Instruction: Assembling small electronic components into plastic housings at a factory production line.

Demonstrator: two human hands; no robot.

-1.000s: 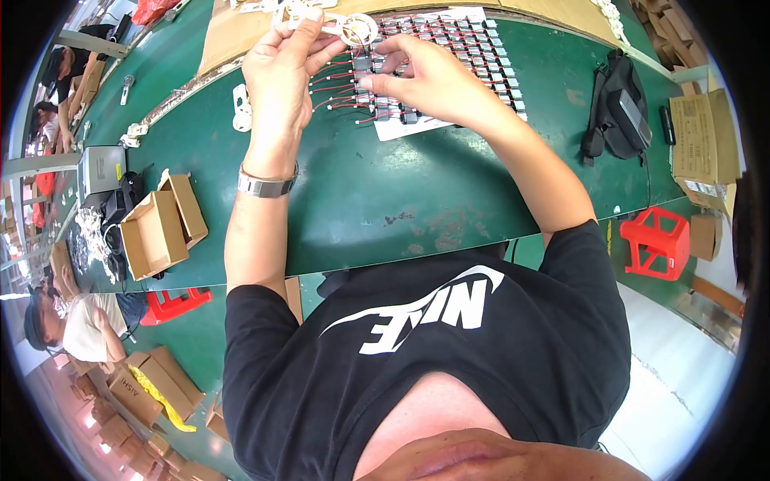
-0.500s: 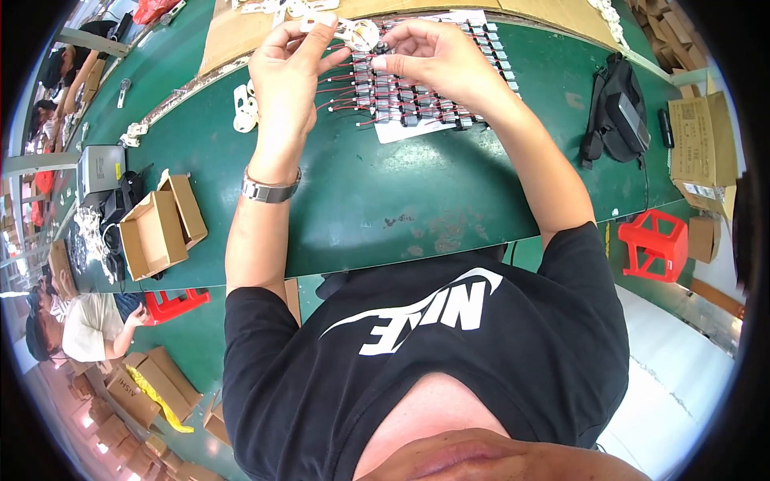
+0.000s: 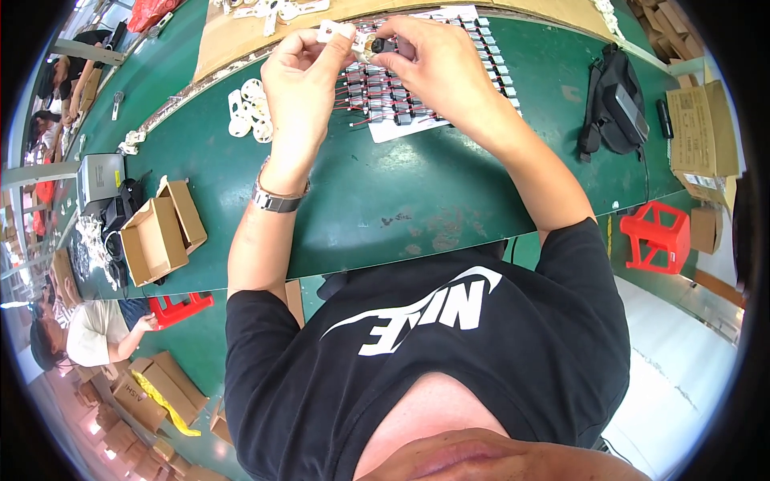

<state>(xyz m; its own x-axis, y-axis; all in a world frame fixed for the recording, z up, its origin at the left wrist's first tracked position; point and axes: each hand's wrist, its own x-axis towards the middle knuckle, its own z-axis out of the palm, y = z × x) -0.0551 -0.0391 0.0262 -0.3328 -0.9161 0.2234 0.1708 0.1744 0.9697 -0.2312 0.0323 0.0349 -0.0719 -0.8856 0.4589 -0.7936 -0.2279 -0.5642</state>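
Note:
My left hand (image 3: 307,76) is closed on a white plastic part (image 3: 328,30) with a round ring at one end. Between the thumb and fingers of my right hand (image 3: 441,62) is a small black component (image 3: 382,46). The component sits right at the ring end of the white part; whether it is inside the ring cannot be made out. Beneath both hands, rows of small wired components (image 3: 391,100) with red and black leads lie on a white sheet (image 3: 391,133). Several loose white plastic parts (image 3: 252,111) lie on the table beside my left wrist.
More white parts (image 3: 277,11) rest on cardboard (image 3: 233,40) along the far side of the green table (image 3: 361,192). An open cardboard box (image 3: 156,239) stands at left, a black bag (image 3: 618,112) at right. Red stools (image 3: 656,236) stand by the table; other people are at left.
My hands have drawn closer together, bringing the black component against the ring end of the white part, which has turned. My left hand has shifted right, uncovering more loose white parts.

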